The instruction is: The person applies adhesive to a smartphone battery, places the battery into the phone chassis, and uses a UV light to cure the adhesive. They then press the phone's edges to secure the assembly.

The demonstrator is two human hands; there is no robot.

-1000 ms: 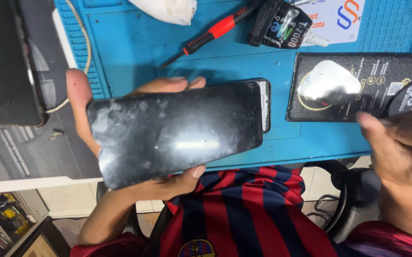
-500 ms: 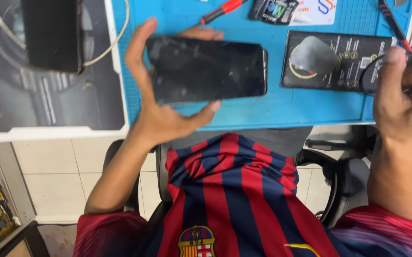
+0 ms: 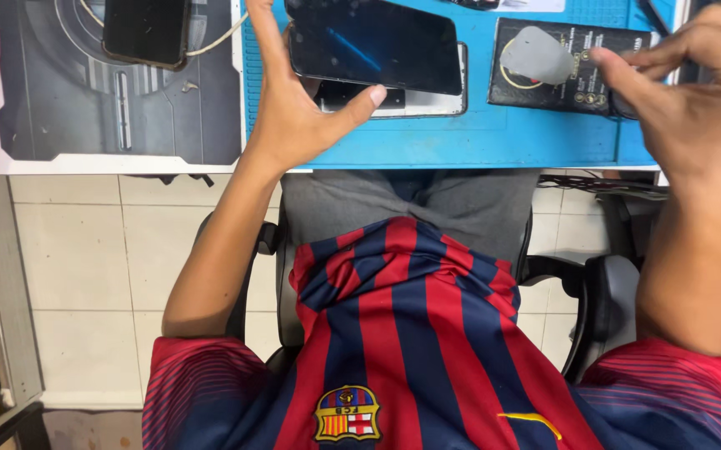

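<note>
My left hand (image 3: 294,117) holds a black phone screen panel (image 3: 373,42) by its edges, thumb on the near edge and fingers on the left end. The panel hovers flat over an opened white-rimmed phone body (image 3: 427,102) lying on the blue work mat (image 3: 477,142). My right hand (image 3: 685,108) is raised at the right, thumb and fingers drawn close together over the right end of a black card packet (image 3: 577,96). A pale translucent pick (image 3: 539,54) rests on that packet. I cannot tell whether the right fingers pinch anything.
A second dark phone (image 3: 145,29) with a white cable lies on a grey printed mat (image 3: 127,108) at the left. Cables (image 3: 585,183) hang under the table edge. Chair armrests (image 3: 610,308) flank my lap, with tiled floor below.
The view has tilted down towards my lap. My left hand carried the screen panel away from me and it is now over the phone body. My right hand rose and stretched its fingers.
</note>
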